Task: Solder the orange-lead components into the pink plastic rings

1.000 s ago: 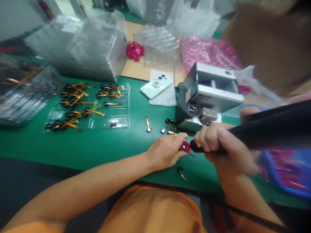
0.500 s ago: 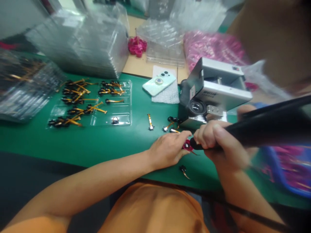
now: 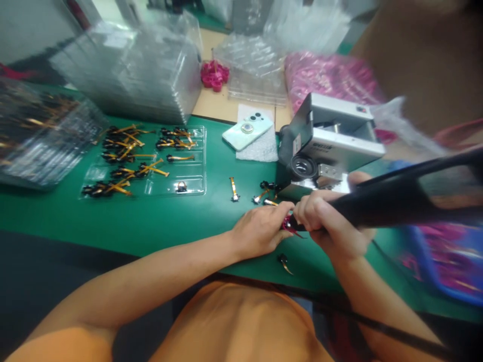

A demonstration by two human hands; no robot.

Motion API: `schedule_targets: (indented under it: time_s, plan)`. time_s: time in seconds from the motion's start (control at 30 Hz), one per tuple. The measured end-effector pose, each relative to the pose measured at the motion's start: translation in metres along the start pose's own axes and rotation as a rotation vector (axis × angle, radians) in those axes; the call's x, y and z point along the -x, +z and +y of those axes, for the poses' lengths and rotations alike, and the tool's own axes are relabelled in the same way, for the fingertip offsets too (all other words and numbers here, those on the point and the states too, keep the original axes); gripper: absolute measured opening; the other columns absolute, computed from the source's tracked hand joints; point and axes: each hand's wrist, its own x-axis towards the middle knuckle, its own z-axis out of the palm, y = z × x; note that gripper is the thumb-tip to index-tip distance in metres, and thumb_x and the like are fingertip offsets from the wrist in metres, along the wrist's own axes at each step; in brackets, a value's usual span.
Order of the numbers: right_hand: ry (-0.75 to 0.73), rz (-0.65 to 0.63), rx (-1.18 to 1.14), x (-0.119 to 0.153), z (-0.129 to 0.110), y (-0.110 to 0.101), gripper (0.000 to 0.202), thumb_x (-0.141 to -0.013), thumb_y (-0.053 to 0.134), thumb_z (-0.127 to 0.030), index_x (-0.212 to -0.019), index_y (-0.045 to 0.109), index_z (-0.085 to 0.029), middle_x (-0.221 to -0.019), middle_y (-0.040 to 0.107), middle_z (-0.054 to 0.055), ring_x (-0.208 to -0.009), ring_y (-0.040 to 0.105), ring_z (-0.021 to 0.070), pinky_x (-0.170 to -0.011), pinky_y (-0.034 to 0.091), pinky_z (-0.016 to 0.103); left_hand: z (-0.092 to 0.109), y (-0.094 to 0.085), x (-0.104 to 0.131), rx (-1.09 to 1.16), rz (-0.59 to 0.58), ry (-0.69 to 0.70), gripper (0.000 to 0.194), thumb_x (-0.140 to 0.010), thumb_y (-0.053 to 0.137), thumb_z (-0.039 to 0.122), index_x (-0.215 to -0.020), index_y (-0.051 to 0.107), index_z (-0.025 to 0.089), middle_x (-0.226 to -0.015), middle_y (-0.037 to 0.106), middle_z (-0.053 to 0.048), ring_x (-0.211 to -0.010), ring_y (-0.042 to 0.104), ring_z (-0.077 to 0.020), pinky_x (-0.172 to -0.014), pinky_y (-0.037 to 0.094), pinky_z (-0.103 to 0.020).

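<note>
My left hand [image 3: 261, 230] is closed around a small pink holder [image 3: 287, 223], pinched between thumb and fingers low over the green table. Wrapped round a black electric screwdriver [image 3: 400, 196], my right hand [image 3: 328, 221] points its tip at the pink holder. Tip and holder meet or nearly meet; fingers hide the exact contact. A small black module with an orange ribbon cable [image 3: 283, 260] lies on the table just in front of my left hand. Behind that hand are several similar modules [image 3: 258, 199], and another module [image 3: 234, 196] stands apart to their left.
A silver screw feeder [image 3: 339, 146] stands behind my right hand. A clear tray [image 3: 173, 183] of modules lies at left, before stacked clear trays [image 3: 151, 75]. A phone [image 3: 249, 129] rests on bubble wrap. A blue basket [image 3: 426, 261] of pink parts sits right; a pink-filled bag [image 3: 332, 75] lies behind.
My right hand and the screwdriver have shifted left, bringing the tip onto or closer to the pink holder. My left hand has stayed nearly in place.
</note>
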Motion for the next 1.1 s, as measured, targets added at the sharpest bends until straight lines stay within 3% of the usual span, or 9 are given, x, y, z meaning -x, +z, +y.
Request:
schedule_targets:
  time_s: [0.2, 0.3, 0.43, 0.53, 0.63, 0.83, 0.93, 1.0, 1.1]
  plan:
    - [-0.087, 0.087, -0.025, -0.013, -0.011, -0.005, 0.031, -0.085, 0.090, -0.049, -0.090, 0.066, -0.030, -0.053, 0.052, -0.009, -0.043, 0.050, 0.0167, -0.050, 0.049, 0.035, -0.004, 0.005, -0.004, 0.036, 0.030, -0.005, 0.043, -0.104, 0.075, 0.030, -0.139, 0.051, 0.025, -0.133, 0.077, -0.009, -0.127, 0.076, -0.0307, -0.107, 0.062, -0.047]
    - [-0.166, 0.180, 0.279, -0.005, -0.014, -0.028, 0.027, -0.090, 0.088, -0.049, -0.096, 0.071, -0.029, -0.088, 0.073, 0.001, -0.079, 0.072, 0.0244, -0.076, 0.060, 0.042, -0.009, -0.006, 0.005, 0.000, 0.078, 0.033, 0.056, -0.101, 0.081, 0.034, -0.147, 0.053, 0.022, -0.141, 0.076, -0.013, -0.130, 0.076, -0.0312, -0.111, 0.062, -0.047]
    - [-0.028, 0.249, 0.775, 0.034, 0.000, -0.053, 0.039, -0.088, 0.087, -0.054, -0.111, 0.068, -0.030, -0.112, 0.074, 0.007, -0.106, 0.072, 0.0344, -0.093, 0.058, 0.053, -0.006, -0.035, 0.034, -0.076, 0.131, 0.090, 0.030, -0.105, 0.076, 0.037, -0.128, 0.070, 0.019, -0.122, 0.083, -0.010, -0.111, 0.081, -0.0264, -0.103, 0.065, -0.039]
    - [0.046, 0.098, 0.927, 0.062, 0.024, -0.051, 0.042, -0.089, 0.082, -0.061, -0.109, 0.067, -0.028, -0.110, 0.075, 0.010, -0.102, 0.073, 0.0386, -0.088, 0.059, 0.059, 0.005, -0.042, 0.049, -0.115, -0.032, 0.194, 0.017, -0.110, 0.067, 0.029, -0.122, 0.073, 0.020, -0.117, 0.083, -0.007, -0.107, 0.081, -0.0229, -0.097, 0.064, -0.033]
    - [0.022, 0.018, 0.946, 0.070, 0.050, -0.037, 0.030, -0.096, 0.078, -0.052, -0.110, 0.066, -0.028, -0.115, 0.076, 0.012, -0.106, 0.073, 0.0406, -0.093, 0.059, 0.064, 0.014, -0.029, 0.046, -0.254, -0.186, 0.260, 0.017, -0.112, 0.059, 0.024, -0.116, 0.075, 0.020, -0.119, 0.081, -0.008, -0.104, 0.078, -0.0232, -0.090, 0.063, -0.033]
    - [-0.089, -0.030, 0.844, 0.061, 0.065, -0.032, 0.006, -0.102, 0.069, -0.038, -0.097, 0.070, -0.034, -0.114, 0.081, 0.007, -0.105, 0.076, 0.0416, -0.091, 0.062, 0.068, 0.017, -0.011, 0.033, -0.374, -0.250, 0.313, 0.026, -0.111, 0.052, 0.022, -0.100, 0.075, 0.019, -0.102, 0.078, -0.008, -0.088, 0.071, -0.0234, -0.080, 0.058, -0.036]
    - [-0.125, -0.010, 0.801, 0.066, 0.045, -0.060, 0.009, -0.101, 0.070, -0.043, -0.099, 0.072, -0.035, -0.104, 0.081, 0.007, -0.091, 0.077, 0.0388, -0.076, 0.065, 0.061, 0.021, -0.017, 0.034, -0.304, -0.208, 0.347, 0.022, -0.108, 0.053, 0.022, -0.113, 0.074, 0.017, -0.107, 0.078, -0.010, -0.092, 0.071, -0.0246, -0.084, 0.058, -0.038]
    - [-0.106, 0.079, 0.827, 0.071, 0.024, -0.096, 0.016, -0.100, 0.074, -0.047, -0.108, 0.075, -0.034, -0.098, 0.080, 0.007, -0.081, 0.075, 0.0352, -0.071, 0.063, 0.056, 0.023, -0.018, 0.034, -0.273, -0.219, 0.399, 0.024, -0.109, 0.057, 0.027, -0.125, 0.073, 0.019, -0.120, 0.077, -0.011, -0.099, 0.072, -0.0249, -0.087, 0.059, -0.039]
    - [0.013, 0.422, 1.024, 0.075, -0.006, -0.171, 0.029, -0.090, 0.082, -0.058, -0.104, 0.078, -0.034, -0.097, 0.081, 0.009, -0.078, 0.073, 0.0343, -0.073, 0.057, 0.053, 0.020, -0.014, 0.029, -0.309, -0.296, 0.491, 0.020, -0.111, 0.060, 0.029, -0.122, 0.075, 0.023, -0.119, 0.078, -0.009, -0.095, 0.073, -0.0218, -0.082, 0.058, -0.034]
